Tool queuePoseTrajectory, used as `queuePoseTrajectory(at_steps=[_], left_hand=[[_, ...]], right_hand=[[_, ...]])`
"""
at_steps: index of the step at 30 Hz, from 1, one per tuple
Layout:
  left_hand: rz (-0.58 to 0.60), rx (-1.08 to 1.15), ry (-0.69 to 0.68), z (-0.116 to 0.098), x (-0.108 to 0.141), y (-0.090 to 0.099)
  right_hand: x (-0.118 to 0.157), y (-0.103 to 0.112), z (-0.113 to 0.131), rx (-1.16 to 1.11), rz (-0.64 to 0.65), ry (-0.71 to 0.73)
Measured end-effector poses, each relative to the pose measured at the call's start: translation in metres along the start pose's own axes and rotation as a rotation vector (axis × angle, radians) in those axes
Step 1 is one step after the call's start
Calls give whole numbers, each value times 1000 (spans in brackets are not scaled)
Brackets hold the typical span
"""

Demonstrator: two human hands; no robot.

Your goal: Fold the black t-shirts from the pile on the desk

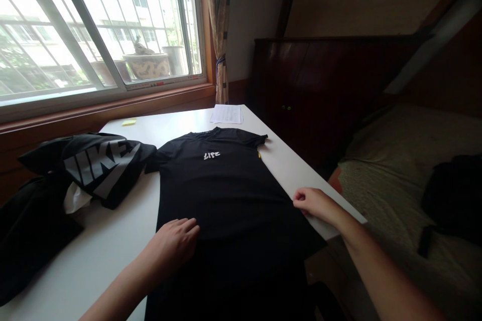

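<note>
A black T-shirt [222, 185] lies spread out on the white table [113, 261], its collar toward the far side and its lower end hanging over the near edge. Small white lettering marks its chest. My right hand [309, 201] is closed at the shirt's right side edge, its fingers curled in on the fabric. Over the left part of the shirt's body, my left hand [181, 235] has its fingers together and bent down onto the cloth; the fingertips are partly hidden.
A crumpled black garment with grey print [101, 165] covers the table's left side. Farther back are a yellow paper note [129, 122] and some white papers [226, 114]. A barred window [113, 25] stands behind; a bed [395, 185] with a black bag [457, 195] is at right.
</note>
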State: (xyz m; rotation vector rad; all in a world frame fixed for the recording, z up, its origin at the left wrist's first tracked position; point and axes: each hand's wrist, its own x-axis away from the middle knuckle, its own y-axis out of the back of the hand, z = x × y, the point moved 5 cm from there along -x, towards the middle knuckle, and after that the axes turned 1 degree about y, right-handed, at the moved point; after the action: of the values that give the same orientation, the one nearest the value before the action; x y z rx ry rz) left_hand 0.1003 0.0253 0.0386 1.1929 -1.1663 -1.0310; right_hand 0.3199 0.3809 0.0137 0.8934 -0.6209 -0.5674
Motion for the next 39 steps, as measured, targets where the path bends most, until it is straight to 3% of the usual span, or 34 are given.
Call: queuePoseTrajectory(at_steps=[5,9,19,23,31,34,39], left_hand=[[-31,7,-21,1,0,-3],[-30,-1,-29,1,1,-2],[-54,-20,-32,-1,0,-3],[-56,-27,-25,0,0,-1],[-37,-22,-31,-4,-3,-1],[-27,-2,-40,-5,-4,-2],[-50,68,-85,-4,-4,-4]], right_hand=[[-3,10,17,146,-175,114],[-9,6,30,229,-240,150],[-14,1,53,550,-212,38],[-17,11,52,459,-146,39],[-35,10,6,-42,83,-39],[-37,7,1,-43,64,-24],[-31,11,7,132,-104,57]])
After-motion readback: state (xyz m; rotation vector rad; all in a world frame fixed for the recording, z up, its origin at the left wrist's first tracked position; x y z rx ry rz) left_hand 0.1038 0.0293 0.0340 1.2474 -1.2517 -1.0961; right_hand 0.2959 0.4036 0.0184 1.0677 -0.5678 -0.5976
